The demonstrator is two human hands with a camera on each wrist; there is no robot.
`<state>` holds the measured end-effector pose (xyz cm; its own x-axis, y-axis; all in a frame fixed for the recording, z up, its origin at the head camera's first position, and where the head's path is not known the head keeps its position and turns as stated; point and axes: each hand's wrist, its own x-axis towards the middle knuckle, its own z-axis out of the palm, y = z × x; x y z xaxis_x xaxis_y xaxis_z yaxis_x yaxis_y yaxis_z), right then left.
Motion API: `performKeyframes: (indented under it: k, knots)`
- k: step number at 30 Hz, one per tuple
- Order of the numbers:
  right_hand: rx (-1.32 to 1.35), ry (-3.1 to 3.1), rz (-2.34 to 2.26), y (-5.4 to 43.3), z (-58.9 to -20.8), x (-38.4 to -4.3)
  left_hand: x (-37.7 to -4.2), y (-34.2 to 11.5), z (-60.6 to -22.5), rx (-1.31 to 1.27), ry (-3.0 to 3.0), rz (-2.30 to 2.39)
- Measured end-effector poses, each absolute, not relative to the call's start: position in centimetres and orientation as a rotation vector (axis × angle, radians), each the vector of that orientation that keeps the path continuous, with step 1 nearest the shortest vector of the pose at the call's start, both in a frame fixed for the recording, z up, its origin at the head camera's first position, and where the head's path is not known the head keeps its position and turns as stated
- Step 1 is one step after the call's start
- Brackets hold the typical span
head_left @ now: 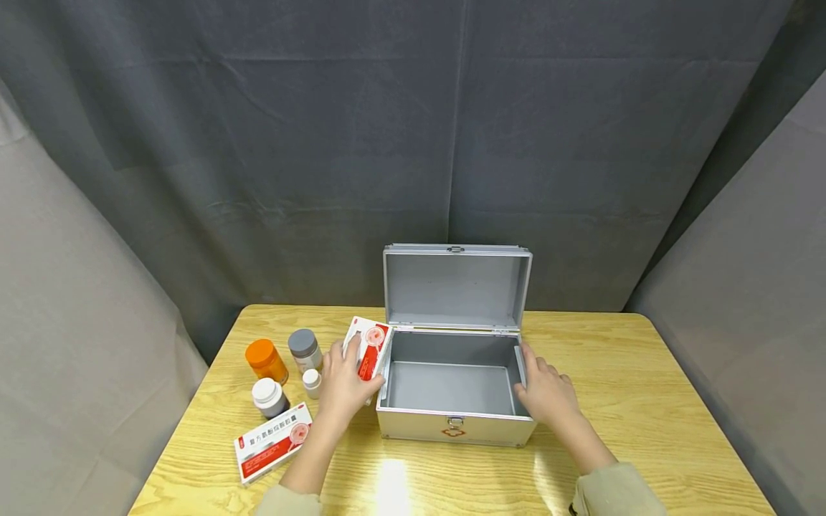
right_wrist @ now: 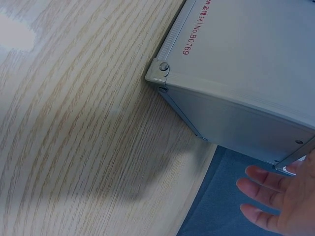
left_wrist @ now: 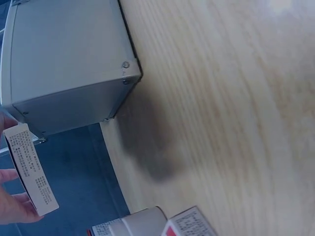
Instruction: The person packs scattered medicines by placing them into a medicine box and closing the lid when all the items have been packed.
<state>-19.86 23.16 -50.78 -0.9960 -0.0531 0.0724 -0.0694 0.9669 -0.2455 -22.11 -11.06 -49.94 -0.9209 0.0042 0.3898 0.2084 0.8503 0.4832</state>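
Observation:
My left hand point(head_left: 342, 385) holds a white-and-red medicine box point(head_left: 374, 358) upright at the left rim of an open silver first-aid case point(head_left: 445, 427). In the left wrist view, the box's printed narrow side point(left_wrist: 32, 169) shows, with the fingers point(left_wrist: 17, 209) along it. My right hand point(head_left: 548, 390) rests at the case's right rim, thumb toward the inside. Seen from the right wrist, several fingers point(right_wrist: 266, 194) extend loosely outside the case wall point(right_wrist: 236, 120). The case's lid point(head_left: 457, 287) stands raised, and its grey interior point(head_left: 452, 383) shows no contents.
Left of the case stand an orange bottle point(head_left: 266, 360), a grey-capped bottle point(head_left: 305, 349), a white-capped bottle point(head_left: 269, 396) and a small white bottle point(head_left: 312, 383). Another medicine box point(head_left: 274, 442) lies flat nearer the front. A grey curtain point(head_left: 323, 179) hangs behind the wooden table point(head_left: 632, 430).

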Motion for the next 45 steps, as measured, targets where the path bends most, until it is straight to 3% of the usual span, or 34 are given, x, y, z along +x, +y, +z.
performKeyframes:
  k: [26, 45]
  knots:
    - [0.059, -3.071, 0.398, 23.2, -51.0, -20.2, -23.6, -8.2, -47.0, -0.508, -2.658, -0.590]
    - [0.062, -3.067, 0.405, 23.1, -50.9, -20.0, -24.6, -6.1, -46.2, -0.902, -2.779, -0.427]
